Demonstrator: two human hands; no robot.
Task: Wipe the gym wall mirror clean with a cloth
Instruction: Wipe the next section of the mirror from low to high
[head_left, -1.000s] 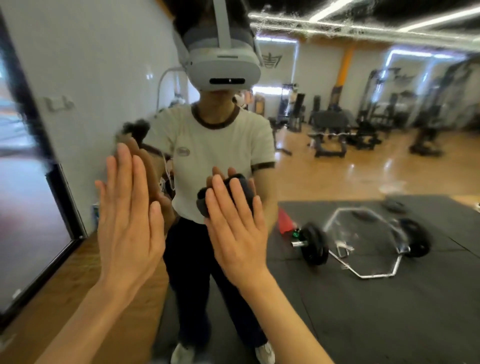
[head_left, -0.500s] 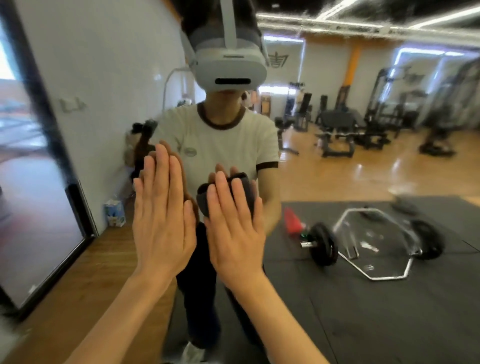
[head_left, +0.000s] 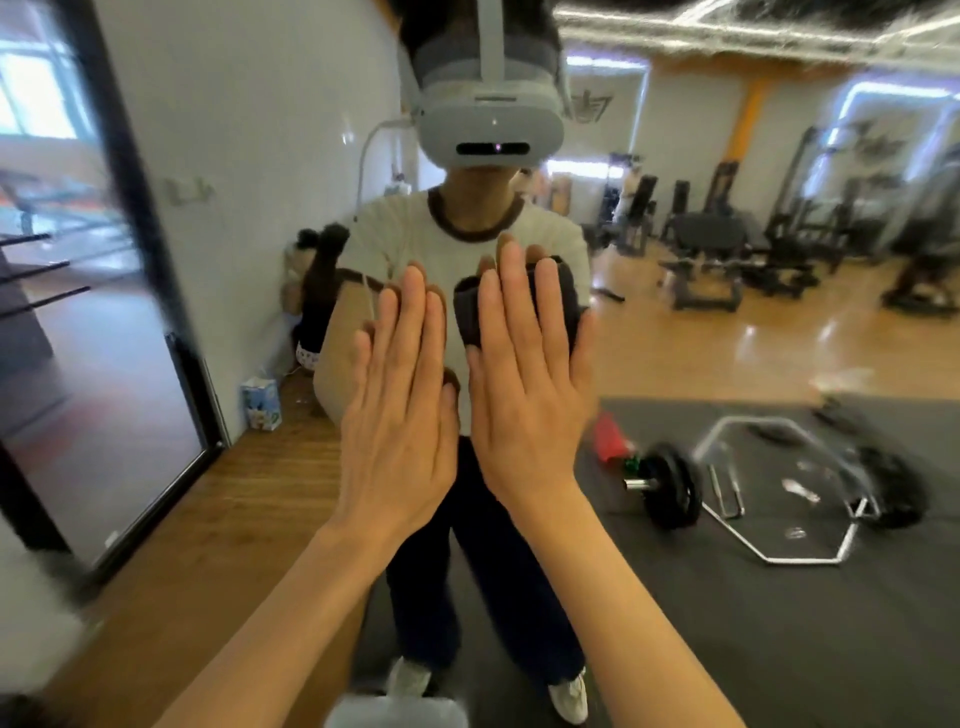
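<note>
Left hand (head_left: 400, 410) pressing flat on mirror (head_left: 727, 374), fingers straight, holding nothing. Right hand (head_left: 530, 395) just beside it, fingers straight, pinning dark cloth (head_left: 514, 306) against glass; cloth edges showing past fingertips. Mirror's black frame (head_left: 150, 270) standing well left of hands. Glass spreading wide to right, reflecting hex bar (head_left: 779, 493) lying on mat.

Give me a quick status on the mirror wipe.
Right hand flat, pressing dark cloth on mirror. Left hand flat beside it, bare. Nothing in the way.
</note>
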